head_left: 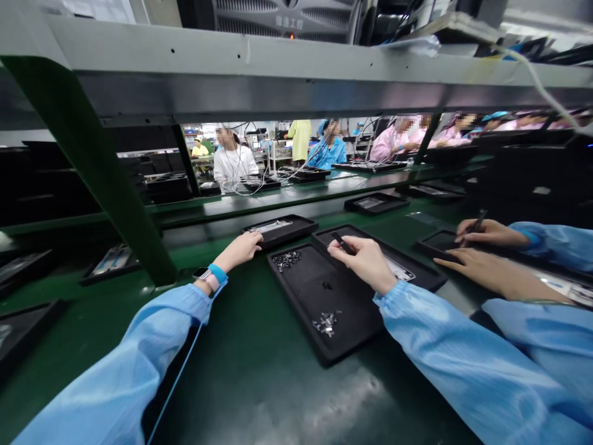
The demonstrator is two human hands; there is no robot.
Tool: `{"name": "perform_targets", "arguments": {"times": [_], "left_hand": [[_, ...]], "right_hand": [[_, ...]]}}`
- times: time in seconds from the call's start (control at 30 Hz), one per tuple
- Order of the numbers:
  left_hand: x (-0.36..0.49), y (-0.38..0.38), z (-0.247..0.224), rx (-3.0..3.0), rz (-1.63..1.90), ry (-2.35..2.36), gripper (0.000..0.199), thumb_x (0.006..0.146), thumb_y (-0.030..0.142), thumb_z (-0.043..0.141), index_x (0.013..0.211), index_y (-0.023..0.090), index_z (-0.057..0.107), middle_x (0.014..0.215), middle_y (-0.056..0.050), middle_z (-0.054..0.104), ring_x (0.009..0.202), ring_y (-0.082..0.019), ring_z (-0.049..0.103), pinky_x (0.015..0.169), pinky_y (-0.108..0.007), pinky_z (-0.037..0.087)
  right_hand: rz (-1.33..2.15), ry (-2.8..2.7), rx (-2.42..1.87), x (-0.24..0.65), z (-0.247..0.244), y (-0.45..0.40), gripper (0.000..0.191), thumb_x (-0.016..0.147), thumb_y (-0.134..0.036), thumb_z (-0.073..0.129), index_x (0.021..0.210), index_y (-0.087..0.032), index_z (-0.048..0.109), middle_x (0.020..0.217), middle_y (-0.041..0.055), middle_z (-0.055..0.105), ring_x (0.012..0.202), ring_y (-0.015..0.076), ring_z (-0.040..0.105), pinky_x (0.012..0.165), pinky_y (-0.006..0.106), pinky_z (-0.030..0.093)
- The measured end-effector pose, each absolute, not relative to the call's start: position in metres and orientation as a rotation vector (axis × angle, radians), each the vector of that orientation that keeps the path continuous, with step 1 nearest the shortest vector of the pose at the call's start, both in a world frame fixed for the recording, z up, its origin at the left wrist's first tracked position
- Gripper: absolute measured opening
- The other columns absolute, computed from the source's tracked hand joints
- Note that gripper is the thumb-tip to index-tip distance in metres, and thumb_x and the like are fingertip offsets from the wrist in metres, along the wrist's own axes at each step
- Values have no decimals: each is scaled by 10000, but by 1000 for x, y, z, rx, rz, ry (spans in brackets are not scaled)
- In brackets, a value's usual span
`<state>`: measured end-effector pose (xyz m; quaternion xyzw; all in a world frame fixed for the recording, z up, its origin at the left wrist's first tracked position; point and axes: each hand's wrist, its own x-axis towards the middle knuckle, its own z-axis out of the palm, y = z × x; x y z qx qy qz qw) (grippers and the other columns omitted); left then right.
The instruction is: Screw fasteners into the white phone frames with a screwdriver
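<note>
My left hand grips the near left corner of a shallow black tray, which holds a pale flat part. In my right hand is a slim dark tool that looks like black tweezers, pinched between thumb and fingers. Below that hand lies a larger black tray with a pile of small dark pieces at its far end and small shiny metal pieces nearer me. Another black tray with a pale part in it is partly covered by my right hand.
At right, a co-worker's hands work over another tray, one with a dark tool. A green post stands at left, and a grey shelf crosses overhead. More trays lie on the green bench. People sit beyond.
</note>
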<state>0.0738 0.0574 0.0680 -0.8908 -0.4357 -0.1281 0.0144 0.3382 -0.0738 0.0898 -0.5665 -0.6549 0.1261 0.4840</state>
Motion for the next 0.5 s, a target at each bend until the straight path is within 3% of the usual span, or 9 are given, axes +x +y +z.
{"name": "perform_targets", "arguments": {"times": [0.13, 0.23, 0.37, 0.5], "left_hand": [[50, 3, 84, -2796, -344, -1230, 87, 851, 170, 507, 860, 135, 585, 983, -123, 585, 966, -246, 517, 866, -390, 390], [43, -59, 93, -2813, -322, -1170, 97, 852, 204, 501, 790, 156, 558, 879, -102, 581, 865, -243, 524, 786, -369, 383], [55, -156, 97, -2838, -387, -934, 192, 869, 307, 498, 726, 181, 517, 696, -54, 539, 622, -184, 497, 600, -316, 366], [92, -220, 102, -2934, -213, -581, 195, 794, 218, 597, 622, 171, 518, 574, -27, 509, 442, -129, 413, 385, -275, 268]], "right_hand": [[338, -1563, -1374, 342, 87, -70, 268, 653, -401, 594, 649, -139, 648, 515, 18, 537, 460, 106, 404, 460, 237, 290], [385, -1521, -1379, 346, 83, -66, 259, 649, -388, 618, 692, -136, 659, 510, 6, 518, 455, 101, 404, 466, 238, 293], [452, -1469, -1378, 350, 77, -61, 269, 647, -392, 636, 706, -131, 654, 491, -11, 483, 441, 91, 393, 453, 233, 283], [440, -1501, -1348, 354, 67, -51, 260, 678, -385, 629, 752, -137, 656, 516, -17, 485, 458, 87, 406, 467, 229, 298]]}}
